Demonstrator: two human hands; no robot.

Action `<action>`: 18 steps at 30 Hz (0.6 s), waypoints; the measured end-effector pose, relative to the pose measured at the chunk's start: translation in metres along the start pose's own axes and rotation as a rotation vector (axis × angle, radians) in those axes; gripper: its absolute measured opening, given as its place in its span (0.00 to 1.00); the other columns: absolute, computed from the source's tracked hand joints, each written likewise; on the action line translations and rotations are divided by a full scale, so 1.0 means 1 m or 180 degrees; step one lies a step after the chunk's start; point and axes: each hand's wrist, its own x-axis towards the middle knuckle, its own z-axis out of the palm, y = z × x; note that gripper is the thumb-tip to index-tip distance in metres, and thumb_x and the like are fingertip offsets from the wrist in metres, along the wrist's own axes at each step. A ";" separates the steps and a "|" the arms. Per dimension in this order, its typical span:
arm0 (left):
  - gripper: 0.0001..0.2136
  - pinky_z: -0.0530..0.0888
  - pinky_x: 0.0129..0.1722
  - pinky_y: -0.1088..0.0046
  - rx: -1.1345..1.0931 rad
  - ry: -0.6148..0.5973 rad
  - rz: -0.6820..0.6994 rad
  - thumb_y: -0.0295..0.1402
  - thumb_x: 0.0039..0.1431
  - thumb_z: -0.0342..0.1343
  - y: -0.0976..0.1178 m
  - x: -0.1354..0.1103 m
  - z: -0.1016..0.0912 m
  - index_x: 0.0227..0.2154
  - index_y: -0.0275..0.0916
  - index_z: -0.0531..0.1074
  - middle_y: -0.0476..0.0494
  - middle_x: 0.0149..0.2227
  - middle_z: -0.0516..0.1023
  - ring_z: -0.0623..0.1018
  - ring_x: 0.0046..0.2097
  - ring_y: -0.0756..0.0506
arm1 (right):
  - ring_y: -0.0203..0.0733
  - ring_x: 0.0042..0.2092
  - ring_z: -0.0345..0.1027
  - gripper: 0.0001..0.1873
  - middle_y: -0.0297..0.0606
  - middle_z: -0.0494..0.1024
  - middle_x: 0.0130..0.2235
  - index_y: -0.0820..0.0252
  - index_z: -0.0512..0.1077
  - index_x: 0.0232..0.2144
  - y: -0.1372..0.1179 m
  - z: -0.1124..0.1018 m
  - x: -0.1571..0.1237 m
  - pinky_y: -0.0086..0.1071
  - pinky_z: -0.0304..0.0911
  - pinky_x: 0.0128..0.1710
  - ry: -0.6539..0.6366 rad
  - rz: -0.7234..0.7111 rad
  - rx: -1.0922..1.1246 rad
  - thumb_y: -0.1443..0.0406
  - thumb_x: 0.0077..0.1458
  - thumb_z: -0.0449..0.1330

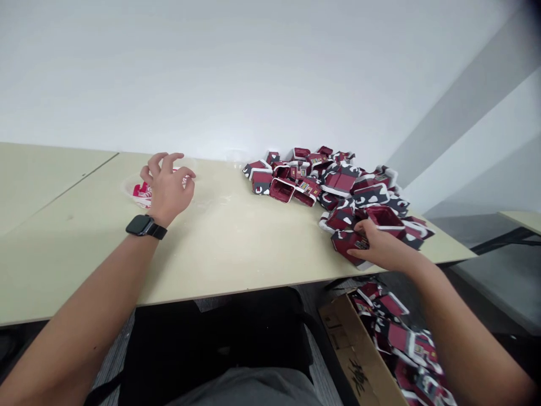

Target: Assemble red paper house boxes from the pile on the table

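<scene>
Right hand [382,246] is on a maroon box [347,243] at the near end of the heap, thumb low on its printed side, forefinger higher up. Contact looks clear; can't tell if the grip is firm or just resting. That box lies tilted under the fingertips, close to the table's front edge. Left hand [169,189] is well apart from it, over a clear bowl [125,186], fingers bent and spread. Red and white shows in the gap by the thumb; can't tell if it's pinched or lying behind, so state of that grip unclear. Dark watch [137,225] on the left wrist.

Red-and-white pieces [142,193] lie in the bowl, partly covered by the hand. Crowding the right hand: an open-mouthed box [385,217] just beyond the fingers, and more of the heap [340,181], maroon with black and white patches, lying every which way, running back toward the wall [211,73]. These hem in the held-at box on its far side. Bare pale table [240,237] between the two hands, nothing blocking there.

Below the front edge, right side: cardboard carton [349,349] with more of the same boxes [399,338], partly behind the right forearm. Grey clothing [249,389] at bottom.
</scene>
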 end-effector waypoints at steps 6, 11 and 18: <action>0.06 0.56 0.63 0.33 0.0037 0.0014 0.0031 0.29 0.59 0.57 -0.002 0.000 0.001 0.34 0.44 0.79 0.40 0.65 0.72 0.59 0.71 0.23 | 0.53 0.36 0.78 0.30 0.42 0.82 0.39 0.54 0.65 0.48 -0.009 -0.007 -0.004 0.37 0.66 0.35 0.0080 -0.0108 0.0055 0.51 0.47 0.71; 0.11 0.56 0.65 0.35 0.0030 -0.0026 -0.0051 0.32 0.62 0.56 0.005 -0.001 -0.001 0.45 0.46 0.79 0.39 0.65 0.73 0.59 0.72 0.24 | 0.53 0.40 0.78 0.33 0.42 0.81 0.44 0.51 0.65 0.49 -0.066 -0.022 -0.021 0.37 0.67 0.37 0.0385 -0.0518 0.0371 0.47 0.49 0.72; 0.23 0.76 0.52 0.56 -0.1387 -0.0827 -0.0236 0.53 0.72 0.49 0.022 -0.011 0.004 0.54 0.39 0.74 0.36 0.49 0.82 0.80 0.48 0.37 | 0.56 0.50 0.74 0.33 0.45 0.76 0.52 0.53 0.61 0.53 -0.219 0.009 0.036 0.46 0.69 0.51 0.1585 -0.1767 0.1419 0.56 0.52 0.74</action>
